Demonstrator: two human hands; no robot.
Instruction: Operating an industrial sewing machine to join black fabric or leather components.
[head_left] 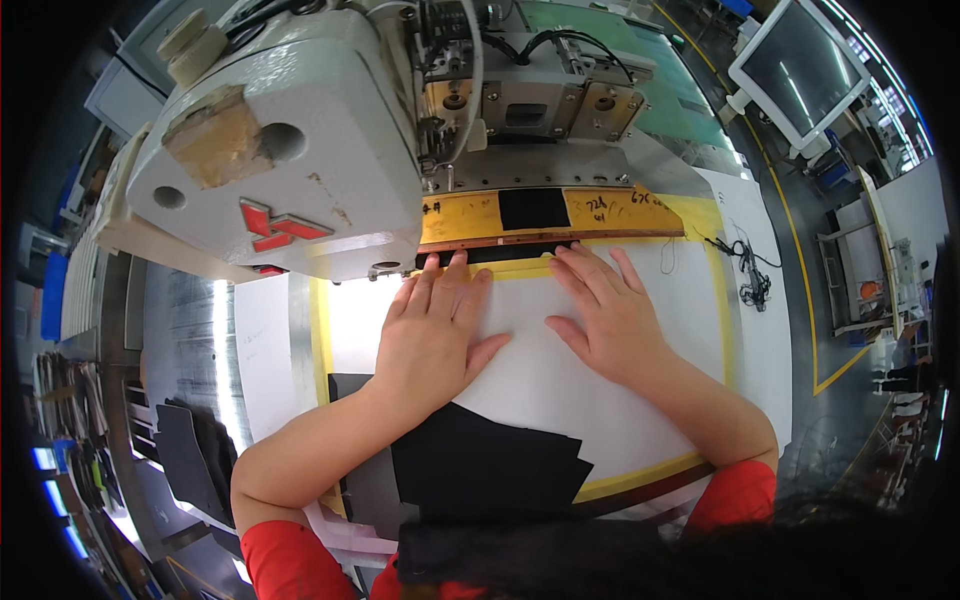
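My left hand (432, 330) lies flat with fingers apart, its fingertips at a black strip (516, 251) along a yellow template bar (462, 228) with handwriting and a black patch. My right hand (606, 308) rests to the right, fingers stretched out, fingertips at the same strip. Both are on a white board (525, 370) edged with yellow tape, under a grey industrial sewing machine (330, 140) with a metal clamp mechanism (530, 95). Black fabric pieces (480, 465) lie below my left forearm.
A monitor (800, 70) stands back right. A tangle of black thread (752, 280) lies right of the board. Black sheets (195, 460) lie at left, beside stacked material (70, 400). A green panel (690, 110) is behind the machine; a shelving cart (855, 260) stands across the aisle.
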